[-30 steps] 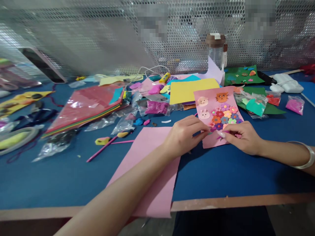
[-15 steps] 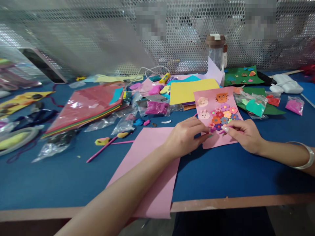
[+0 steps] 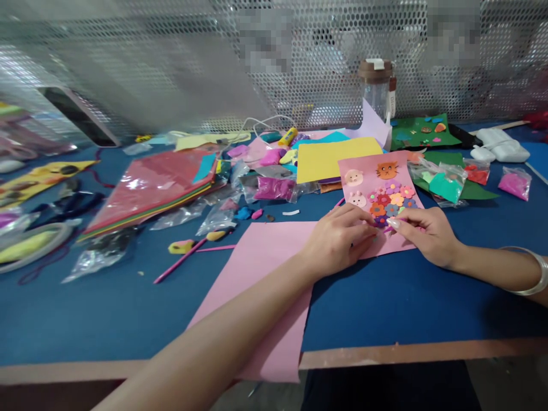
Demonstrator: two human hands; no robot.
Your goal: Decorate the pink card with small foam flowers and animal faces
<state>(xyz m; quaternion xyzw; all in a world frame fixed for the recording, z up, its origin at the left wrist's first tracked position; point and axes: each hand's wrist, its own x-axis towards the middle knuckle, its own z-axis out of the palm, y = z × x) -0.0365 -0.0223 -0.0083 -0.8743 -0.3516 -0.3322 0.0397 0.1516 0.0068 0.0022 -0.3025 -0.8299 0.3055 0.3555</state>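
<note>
At the far left of the blue bench (image 3: 385, 308) lies a yellow strip (image 3: 40, 176). To its right is a stack of coloured sheets (image 3: 154, 182) in clear wrap. A pink stick (image 3: 180, 266) lies slantwise in front of the stack, near loose plastic bags (image 3: 214, 217).

A large pink sheet (image 3: 261, 274) lies under the left forearm and overhangs the bench's near edge. The left hand (image 3: 340, 240) rests at its far right corner. Its fingers (image 3: 363, 228) are bent and pressed together, with the tips down on the near left part of the pink card (image 3: 372, 171). I cannot tell whether they pinch anything.

The card lies flat just beyond both hands. Its long axis runs away from the person toward the mesh wall (image 3: 171, 68), with the far end leaning slightly left. A cat face (image 3: 386, 169) sits at the far end, upright as the person sees it. Two pale faces (image 3: 354, 177) sit at the left, and a cluster of foam flowers (image 3: 391, 201) lies toward the near end. A yellow sheet (image 3: 334, 158) lies behind the card and a bottle (image 3: 377, 85) stands further back.

The right hand (image 3: 428, 235) rests on the card's near right part. Its thumb and forefinger are drawn together at the near edge of the flowers, and what is between them is too small to tell. The wrist bears a bangle (image 3: 535, 274). A green sheet (image 3: 422, 130) and a bag of pink bits (image 3: 514, 184) lie beyond it to the right.
</note>
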